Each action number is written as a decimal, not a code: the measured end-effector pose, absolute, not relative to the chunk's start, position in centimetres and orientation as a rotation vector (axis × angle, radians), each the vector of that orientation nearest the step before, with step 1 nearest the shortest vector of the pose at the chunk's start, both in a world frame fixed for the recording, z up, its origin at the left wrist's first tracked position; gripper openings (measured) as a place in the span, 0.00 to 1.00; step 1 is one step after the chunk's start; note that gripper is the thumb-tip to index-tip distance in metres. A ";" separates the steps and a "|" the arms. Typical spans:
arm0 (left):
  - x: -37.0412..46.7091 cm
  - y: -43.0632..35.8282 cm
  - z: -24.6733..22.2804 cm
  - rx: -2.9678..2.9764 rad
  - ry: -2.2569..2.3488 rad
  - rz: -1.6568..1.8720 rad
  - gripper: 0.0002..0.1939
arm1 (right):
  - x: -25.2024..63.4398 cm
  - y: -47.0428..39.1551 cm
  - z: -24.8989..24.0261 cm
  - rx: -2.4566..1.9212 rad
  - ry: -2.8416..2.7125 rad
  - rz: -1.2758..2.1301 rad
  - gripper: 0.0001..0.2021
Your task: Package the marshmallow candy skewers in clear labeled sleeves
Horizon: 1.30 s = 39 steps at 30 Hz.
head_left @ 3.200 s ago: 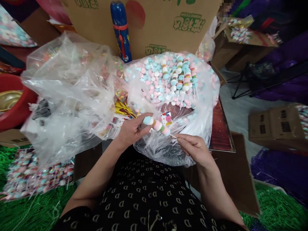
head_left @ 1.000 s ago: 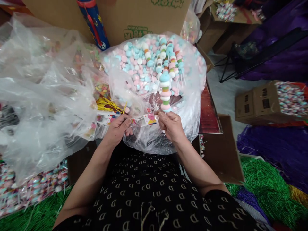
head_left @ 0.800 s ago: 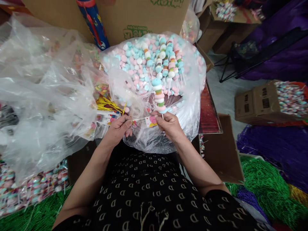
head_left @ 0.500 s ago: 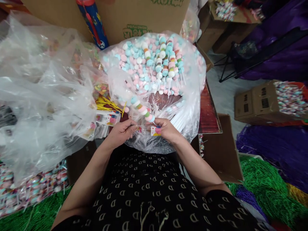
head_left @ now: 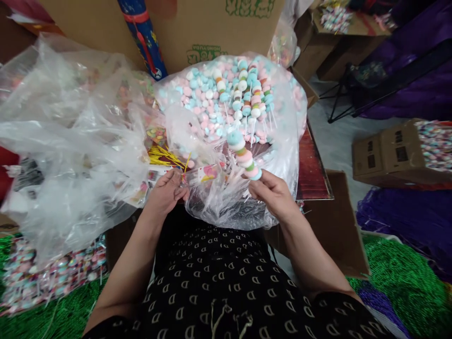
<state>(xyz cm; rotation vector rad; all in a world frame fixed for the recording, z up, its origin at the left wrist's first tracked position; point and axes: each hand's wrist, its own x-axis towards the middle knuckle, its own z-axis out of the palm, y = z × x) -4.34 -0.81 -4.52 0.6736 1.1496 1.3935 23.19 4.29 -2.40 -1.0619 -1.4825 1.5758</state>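
My right hand is closed around the lower end of a candy skewer, which leans up and left with blue, white, pink, orange and green pieces. My left hand pinches the edge of a clear wrapper bag with a pink and yellow print, stretched out to the right toward the skewer. Beyond both hands, a large plastic bag of pink, blue and white candies lies on the table, with several finished skewers on top. Yellow twist ties lie just past my left hand.
Big translucent plastic bags cover the left side. A cardboard box stands behind, with a blue and red tube against it. Wrapped candies lie at lower left. An opened carton sits below the table's right edge.
My hands have moved apart. The skewer has shifted up and right with my right hand, while my left hand has drawn left with the wrapper bag, whose print now shows between the hands.
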 end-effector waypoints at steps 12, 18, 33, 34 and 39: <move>-4.3 -0.9 -4.5 0.619 1.037 1.379 0.26 | 26.7 3.8 -0.6 -1.023 -2.020 1.178 0.10; -4.6 -0.8 -4.9 0.710 1.053 1.342 0.26 | 27.9 4.3 -0.7 -1.021 -2.040 0.988 0.08; -6.1 -1.0 -4.6 1.048 1.202 1.079 0.23 | 29.2 5.1 -1.4 -1.077 -2.116 0.817 0.11; -6.2 -1.0 -4.7 1.090 1.215 1.050 0.23 | 29.2 5.2 -1.5 -1.060 -2.125 0.818 0.11; -6.1 -1.0 -4.6 1.256 1.254 0.968 0.22 | 29.1 5.4 -2.0 -1.013 -2.156 0.799 0.11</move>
